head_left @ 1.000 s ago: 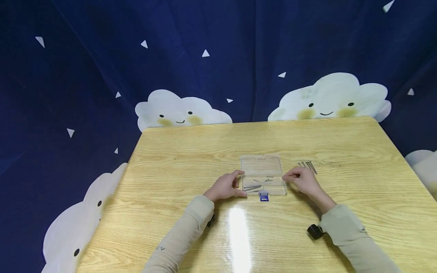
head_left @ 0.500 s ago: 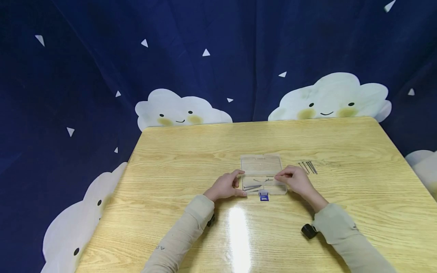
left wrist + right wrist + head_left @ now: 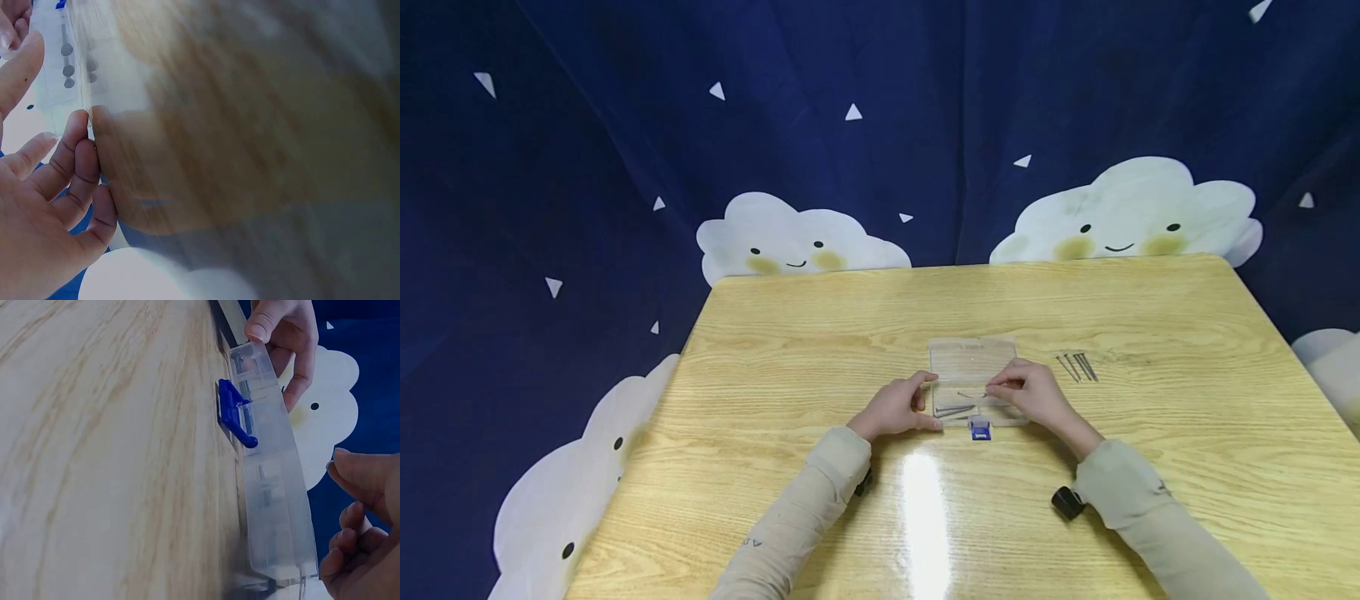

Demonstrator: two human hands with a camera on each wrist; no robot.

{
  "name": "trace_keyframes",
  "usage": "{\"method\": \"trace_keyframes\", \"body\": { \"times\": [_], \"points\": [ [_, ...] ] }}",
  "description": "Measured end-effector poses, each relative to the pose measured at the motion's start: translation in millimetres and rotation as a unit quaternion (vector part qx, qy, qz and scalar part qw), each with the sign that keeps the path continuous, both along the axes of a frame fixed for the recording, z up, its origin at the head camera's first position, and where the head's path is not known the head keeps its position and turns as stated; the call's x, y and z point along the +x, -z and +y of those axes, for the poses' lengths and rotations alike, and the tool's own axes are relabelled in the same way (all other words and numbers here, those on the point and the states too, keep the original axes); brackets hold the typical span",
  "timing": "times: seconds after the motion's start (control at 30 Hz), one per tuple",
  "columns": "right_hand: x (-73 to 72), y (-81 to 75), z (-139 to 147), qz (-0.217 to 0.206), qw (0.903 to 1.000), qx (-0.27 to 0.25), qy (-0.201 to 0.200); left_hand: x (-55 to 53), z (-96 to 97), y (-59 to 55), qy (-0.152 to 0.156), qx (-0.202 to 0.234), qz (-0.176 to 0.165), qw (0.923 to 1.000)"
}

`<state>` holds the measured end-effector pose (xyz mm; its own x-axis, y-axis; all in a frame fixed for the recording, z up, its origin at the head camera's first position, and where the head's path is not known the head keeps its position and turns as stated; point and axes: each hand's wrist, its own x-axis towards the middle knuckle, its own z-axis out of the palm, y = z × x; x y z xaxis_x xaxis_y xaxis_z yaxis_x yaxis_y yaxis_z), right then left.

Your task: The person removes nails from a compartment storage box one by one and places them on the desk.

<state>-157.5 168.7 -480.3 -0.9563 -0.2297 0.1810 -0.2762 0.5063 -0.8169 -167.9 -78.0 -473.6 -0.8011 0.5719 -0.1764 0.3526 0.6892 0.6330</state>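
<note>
A clear plastic box lies with its lid folded back. In its compartments are long grey nail-like pieces and smaller ones; my right hand covers part of them. My left hand grips the box's left end, its thumb on the front corner and its fingers at the back, as the right wrist view also shows. Over the middle of the box, my right hand pinches thumb and forefinger together. A tiny glinting metal piece shows at those fingertips in the right wrist view; its kind I cannot tell.
A blue latch hangs open at the box's front edge. Several long nail-like pieces lie side by side on the wooden table, to the right of the lid. Behind the table hangs a dark blue cloud-patterned curtain.
My right hand has moved left from the box's right wall to over its middle, uncovering the long pieces on the table. My left hand has kept its hold on the box.
</note>
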Motion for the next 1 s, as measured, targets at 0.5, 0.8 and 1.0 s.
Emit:
{"method": "trace_keyframes", "body": {
  "times": [0.5,0.8,1.0],
  "points": [
    [-3.8,4.7,-18,0.067,0.9918,0.036,-0.103,-1.5,-0.3,1.7,0.0,0.0,0.01,1.0],
    [-9.3,6.4,-26,0.094,0.9816,0.045,-0.16,-1.9,-0.1,3.1,-0.002,0.003,0.011,0.9999],
    [-14.4,5.5,-30,0.089,0.9748,0.066,-0.194,-1.9,0.2,3.3,0.001,-0.002,0.015,0.9999]
  ]
}}
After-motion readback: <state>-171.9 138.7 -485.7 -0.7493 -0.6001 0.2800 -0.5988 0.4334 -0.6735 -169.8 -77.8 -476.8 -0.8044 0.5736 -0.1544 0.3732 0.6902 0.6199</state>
